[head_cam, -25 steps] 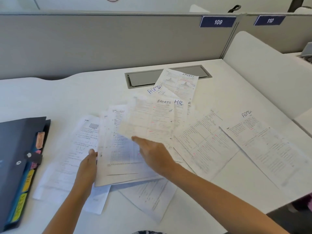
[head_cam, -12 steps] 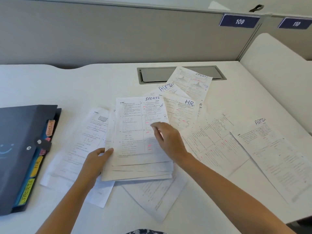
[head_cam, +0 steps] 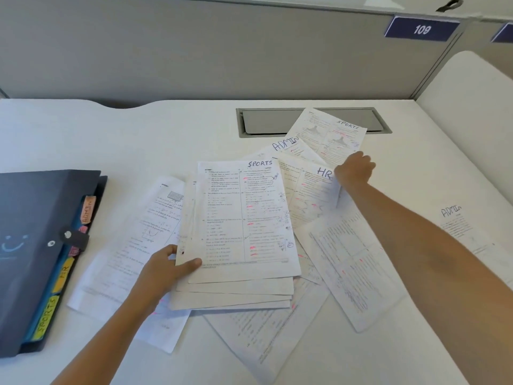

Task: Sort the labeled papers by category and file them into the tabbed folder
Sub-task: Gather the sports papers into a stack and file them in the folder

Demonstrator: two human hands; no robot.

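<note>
Lower centre, the left hand [head_cam: 166,269] pinched the SPORTS stack [head_cam: 244,218]; upper right, the right hand [head_cam: 354,169] touched another SPORTS sheet [head_cam: 327,132], grip unclear.

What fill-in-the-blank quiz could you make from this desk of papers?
1. The left hand grips a stack whose top sheet is labelled ____.
2. On the folder, the orange tab reads ____.
3. The blue plate on the partition reads ____.
Missing words: SPORTS; ADMIN; 109.
</note>
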